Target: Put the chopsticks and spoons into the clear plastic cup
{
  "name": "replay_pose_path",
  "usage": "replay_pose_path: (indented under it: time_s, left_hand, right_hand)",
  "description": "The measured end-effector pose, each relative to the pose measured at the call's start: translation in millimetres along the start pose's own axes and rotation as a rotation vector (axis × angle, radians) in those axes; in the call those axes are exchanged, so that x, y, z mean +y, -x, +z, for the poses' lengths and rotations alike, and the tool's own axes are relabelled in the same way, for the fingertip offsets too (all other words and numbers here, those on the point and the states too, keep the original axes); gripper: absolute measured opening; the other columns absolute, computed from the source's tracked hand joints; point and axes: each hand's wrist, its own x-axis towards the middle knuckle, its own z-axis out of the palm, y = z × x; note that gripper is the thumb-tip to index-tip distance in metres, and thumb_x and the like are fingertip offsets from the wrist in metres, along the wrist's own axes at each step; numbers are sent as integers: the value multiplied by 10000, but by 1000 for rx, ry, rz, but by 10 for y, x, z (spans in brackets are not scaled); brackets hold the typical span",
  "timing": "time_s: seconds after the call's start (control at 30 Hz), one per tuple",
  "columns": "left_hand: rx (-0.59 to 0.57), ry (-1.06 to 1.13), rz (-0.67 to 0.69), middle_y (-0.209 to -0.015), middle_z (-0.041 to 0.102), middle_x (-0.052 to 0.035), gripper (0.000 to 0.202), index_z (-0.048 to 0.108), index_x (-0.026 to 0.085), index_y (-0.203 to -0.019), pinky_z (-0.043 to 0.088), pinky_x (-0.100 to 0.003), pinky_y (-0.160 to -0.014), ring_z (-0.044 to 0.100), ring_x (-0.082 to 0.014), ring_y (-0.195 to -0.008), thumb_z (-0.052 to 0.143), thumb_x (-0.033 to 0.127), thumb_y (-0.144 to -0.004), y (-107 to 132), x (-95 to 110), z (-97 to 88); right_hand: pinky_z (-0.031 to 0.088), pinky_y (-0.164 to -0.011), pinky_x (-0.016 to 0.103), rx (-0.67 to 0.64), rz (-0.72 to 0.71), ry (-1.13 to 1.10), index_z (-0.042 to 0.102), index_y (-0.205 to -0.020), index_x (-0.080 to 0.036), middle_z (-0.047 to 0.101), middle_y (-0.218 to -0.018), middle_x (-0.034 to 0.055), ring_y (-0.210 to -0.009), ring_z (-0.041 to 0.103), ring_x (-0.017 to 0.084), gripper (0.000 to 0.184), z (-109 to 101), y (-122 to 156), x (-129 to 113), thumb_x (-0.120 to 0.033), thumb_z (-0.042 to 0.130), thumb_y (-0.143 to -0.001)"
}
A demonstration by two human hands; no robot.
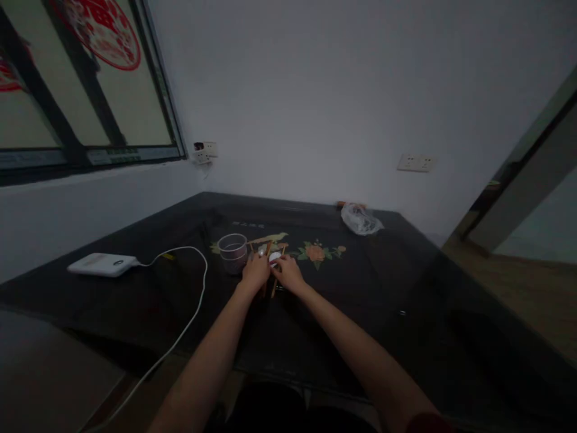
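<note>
My left hand (256, 269) and my right hand (289, 273) meet over the middle of the dark table, fingers curled in. Thin wooden sticks (274, 290) run under and between them, poking out above and below; one stick (269, 247) stands up by the left fingertips, which close on it. A small white round thing (274, 257) shows between the hands, beside the right fingertips. What the right fingers pinch is hidden. Just left of my left hand stands a clear cup (233, 255), upright.
A white power bank (103, 264) lies at the left, its white cable (204, 288) curving over the table's front edge. A crumpled clear plastic bag (360, 220) sits at the back right. Flowers are printed on the dark table (360, 288). Wall and window border it.
</note>
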Motion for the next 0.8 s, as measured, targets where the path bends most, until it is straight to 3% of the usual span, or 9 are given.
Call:
replay_pose_path:
  time_s: [0.43, 0.8]
  left_hand:
    - [-89, 42, -169, -1117, 631, -203, 412, 584, 131, -1137, 493, -389, -815, 612, -324, -1049, 361, 381, -898, 94, 14, -275]
    - [-121, -18, -116, -1162, 610, -197, 355, 603, 152, -1104, 494, -430, -813, 610, -338, -1046, 362, 270, -872, 88, -38, -215]
  right_hand:
    - [381, -891, 331, 16, -25, -50, 681, -1016, -218, 546, -1101, 92, -1029, 512, 206, 209, -81, 44, 87, -257, 584, -836]
    - [388, -890, 338, 13, -16, -23, 683, -1053, -259, 525, -1182, 89, -1069, 496, 219, 234, -21, 33, 38, -290, 578, -846]
